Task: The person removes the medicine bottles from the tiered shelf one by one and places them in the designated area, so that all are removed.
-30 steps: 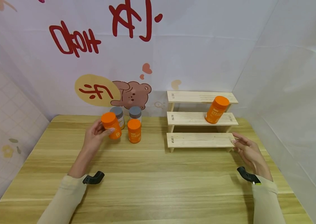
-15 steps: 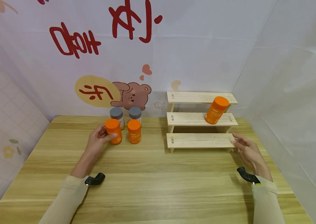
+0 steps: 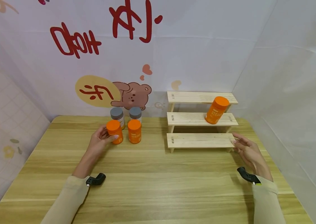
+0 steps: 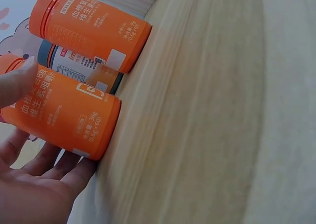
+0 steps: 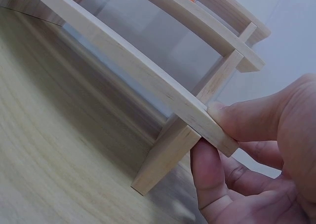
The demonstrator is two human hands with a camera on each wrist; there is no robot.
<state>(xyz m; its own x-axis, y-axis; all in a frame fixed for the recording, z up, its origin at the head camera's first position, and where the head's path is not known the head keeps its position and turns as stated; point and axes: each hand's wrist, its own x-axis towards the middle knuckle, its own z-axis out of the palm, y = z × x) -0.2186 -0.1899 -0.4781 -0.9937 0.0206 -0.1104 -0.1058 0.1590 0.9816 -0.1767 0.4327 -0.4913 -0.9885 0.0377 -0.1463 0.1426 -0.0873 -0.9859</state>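
My left hand (image 3: pixel 98 142) grips an orange supplement bottle (image 3: pixel 115 133), thumb on its front and fingers at its far side. The bottle stands upright on the table at the left, beside a second orange bottle (image 3: pixel 134 132); in the left wrist view a small gap parts the two. Behind them are two grey-capped bottles (image 3: pixel 117 115), partly hidden. At the right, my right hand (image 3: pixel 248 152) pinches the right end of the lowest board of a three-step wooden rack (image 5: pixel 133 56), thumb on top and fingers beneath. A third orange bottle (image 3: pixel 216 110) stands on the rack's middle step.
The wooden table (image 3: pixel 158 186) reaches to a white cloth backdrop (image 3: pixel 202 46) with red characters and a cartoon bear. Cloth walls also close off the left and right sides. The rack stands at the table's back right.
My left hand has lowered the orange bottle and shifted it slightly right, bringing it down onto the table beside the other orange one. The right hand has stayed on the rack.
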